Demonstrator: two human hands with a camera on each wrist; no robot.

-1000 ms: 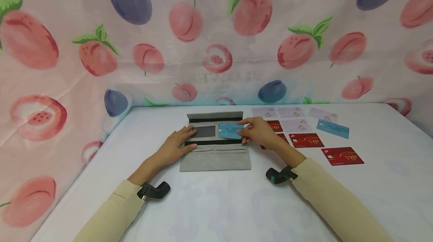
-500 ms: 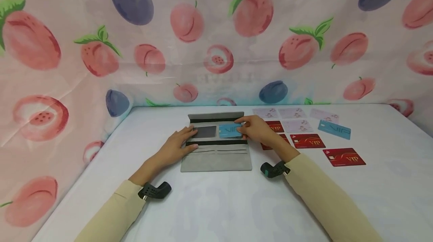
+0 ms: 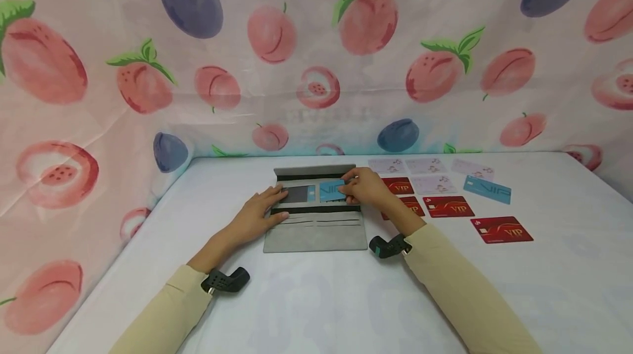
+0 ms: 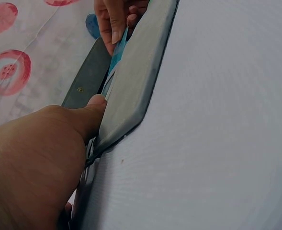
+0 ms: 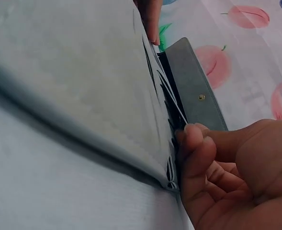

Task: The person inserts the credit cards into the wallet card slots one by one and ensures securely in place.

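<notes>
A white worktop carries everything, backed by a fruit-print cloth. On it lies an open grey wallet, its long axis running left to right across the person's front, its flap standing up at the far side.

The left hand rests flat on the wallet's left end, fingers stretched over the window pocket and not curled round anything — the left wrist view shows the thumb pressing the wallet's edge down. The right hand is at the wallet's right end, its fingers pinched on a blue VIP card.

That card lies directly left of the right fingers, long axis parallel to the wallet's. It sits over the wallet's middle band, between the two hands. How far it sits in a slot cannot be told. The right hand is the nearer one — it holds the card; the left fingers stop just short of it.

To the right of the right fingers, well apart, lie red VIP cards, another blue card and pale cards.
</notes>
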